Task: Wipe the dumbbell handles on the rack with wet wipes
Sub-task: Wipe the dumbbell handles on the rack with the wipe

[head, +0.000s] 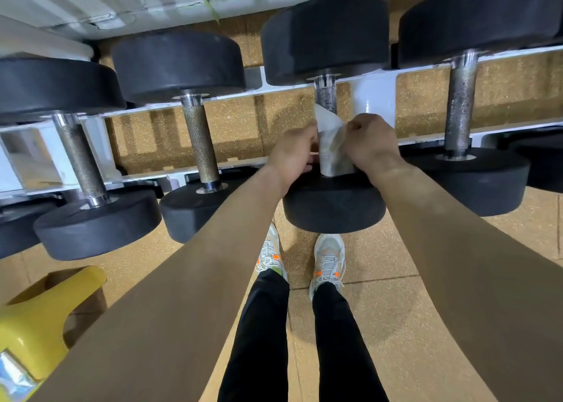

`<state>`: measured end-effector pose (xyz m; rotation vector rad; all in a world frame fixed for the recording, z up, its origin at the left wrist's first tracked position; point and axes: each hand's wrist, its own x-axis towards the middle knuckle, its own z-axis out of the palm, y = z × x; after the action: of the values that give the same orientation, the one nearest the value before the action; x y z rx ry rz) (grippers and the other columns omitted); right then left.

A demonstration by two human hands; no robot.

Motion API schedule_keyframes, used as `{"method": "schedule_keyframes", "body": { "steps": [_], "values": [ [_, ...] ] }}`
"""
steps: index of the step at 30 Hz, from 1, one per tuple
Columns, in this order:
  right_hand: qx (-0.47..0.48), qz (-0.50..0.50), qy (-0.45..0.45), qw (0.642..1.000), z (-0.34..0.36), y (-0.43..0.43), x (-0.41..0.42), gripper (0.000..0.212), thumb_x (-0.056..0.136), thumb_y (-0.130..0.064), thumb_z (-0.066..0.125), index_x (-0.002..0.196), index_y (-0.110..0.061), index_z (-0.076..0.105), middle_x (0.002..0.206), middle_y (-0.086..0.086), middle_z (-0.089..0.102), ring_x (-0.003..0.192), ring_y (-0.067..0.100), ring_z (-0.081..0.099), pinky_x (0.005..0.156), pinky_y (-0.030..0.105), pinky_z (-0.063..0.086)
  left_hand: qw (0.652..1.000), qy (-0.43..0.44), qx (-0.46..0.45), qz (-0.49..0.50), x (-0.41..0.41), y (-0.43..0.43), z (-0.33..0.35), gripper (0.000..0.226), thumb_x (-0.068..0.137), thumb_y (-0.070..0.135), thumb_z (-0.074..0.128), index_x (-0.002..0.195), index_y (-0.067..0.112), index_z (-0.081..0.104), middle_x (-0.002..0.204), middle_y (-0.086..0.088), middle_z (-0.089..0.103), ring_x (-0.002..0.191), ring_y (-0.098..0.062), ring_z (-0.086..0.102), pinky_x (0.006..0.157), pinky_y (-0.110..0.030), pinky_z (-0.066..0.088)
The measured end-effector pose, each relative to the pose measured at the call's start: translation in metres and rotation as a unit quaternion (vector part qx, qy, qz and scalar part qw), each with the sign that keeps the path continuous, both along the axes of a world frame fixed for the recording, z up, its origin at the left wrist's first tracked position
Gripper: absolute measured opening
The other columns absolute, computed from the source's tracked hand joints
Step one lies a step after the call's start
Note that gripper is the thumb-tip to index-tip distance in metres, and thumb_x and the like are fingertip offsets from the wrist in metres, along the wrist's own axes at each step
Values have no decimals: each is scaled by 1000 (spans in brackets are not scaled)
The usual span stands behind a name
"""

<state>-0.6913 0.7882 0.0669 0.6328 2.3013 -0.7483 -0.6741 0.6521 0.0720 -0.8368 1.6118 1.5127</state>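
The wipe (330, 155) wraps the near end of the 3rd handle (325, 97) from the left on the rack (374, 97). The left hand (292, 155) and right hand (370, 146) flank it, fingers curled and clamped on the wipe. The handle's long axis runs straight away from the person. Its bare stretch lies beyond the fingers, both hands equally near. In view: 4 handles, 1 wipe.

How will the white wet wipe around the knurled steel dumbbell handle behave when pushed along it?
Probably floppy: the white wet wipe creases and folds around the knurled steel handle. It likely drags, since the knurling looks rough. The left hand and right hand both pinch it in place.
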Motion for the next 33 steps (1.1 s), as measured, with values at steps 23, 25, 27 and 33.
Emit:
{"method": "schedule_keyframes", "body": {
  "steps": [23,25,27,33],
  "values": [
    [-24,80,185,979,6,9,12,13,102,-19,54,89,-16,52,76,1,57,68,17,50,55,21,28,929,-126,268,221,-22,14,-34,55,105,46,25,107,6,63,96,-15,67,88,-29,66,88,-42,53],
    [-49,61,221,972,7,9,18,13,102,-15,54,89,-14,53,71,-2,55,67,13,51,55,20,29,930,-120,268,222,-19,14,-38,50,106,41,29,109,6,64,99,-15,69,91,-29,67,89,-43,53],
    [-97,21,235,967,11,11,25,15,102,-12,54,87,-15,54,68,-8,53,60,1,49,54,13,33,937,-102,251,222,-17,14,-39,45,106,36,33,120,5,62,112,-18,68,101,-32,66,89,-44,55],
    [-176,-237,291,910,39,42,4,27,96,-10,57,75,-29,58,75,-15,58,67,-4,54,70,22,46,942,-100,204,248,-18,13,-34,41,108,30,37,134,9,60,125,-16,69,96,-32,71,70,-40,62]
  ]
}}
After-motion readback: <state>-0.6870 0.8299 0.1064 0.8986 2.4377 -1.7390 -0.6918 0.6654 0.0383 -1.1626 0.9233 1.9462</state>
